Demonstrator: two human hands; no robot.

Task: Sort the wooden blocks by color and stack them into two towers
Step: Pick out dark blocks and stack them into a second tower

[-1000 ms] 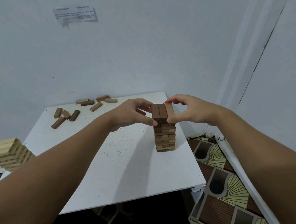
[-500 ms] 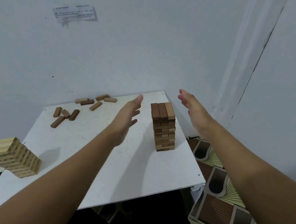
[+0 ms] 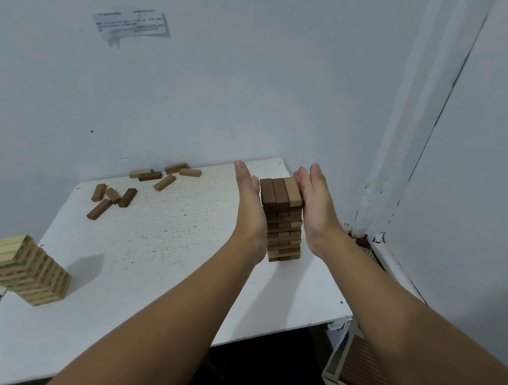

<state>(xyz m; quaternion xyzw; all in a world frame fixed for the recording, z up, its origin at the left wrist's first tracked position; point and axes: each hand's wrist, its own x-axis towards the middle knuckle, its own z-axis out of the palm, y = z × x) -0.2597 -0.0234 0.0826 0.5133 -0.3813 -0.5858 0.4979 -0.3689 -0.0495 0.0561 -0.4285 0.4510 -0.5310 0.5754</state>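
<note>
Dark tower (image 3: 281, 219) — far right of the white table (image 3: 153, 260); my left hand (image 3: 250, 204) and right hand (image 3: 315, 207), fingers straight, flank its sides. Light, topple-prone — best squared by flat palms.

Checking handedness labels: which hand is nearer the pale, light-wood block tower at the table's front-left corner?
Left. The left hand lies flat against the dark-brown block tower's left side, facing the pale, light-wood block tower; the right hand is beyond it, on the far side.

One head-worn wide-angle view looks forward and down over the table (image 3: 148, 244).
</note>
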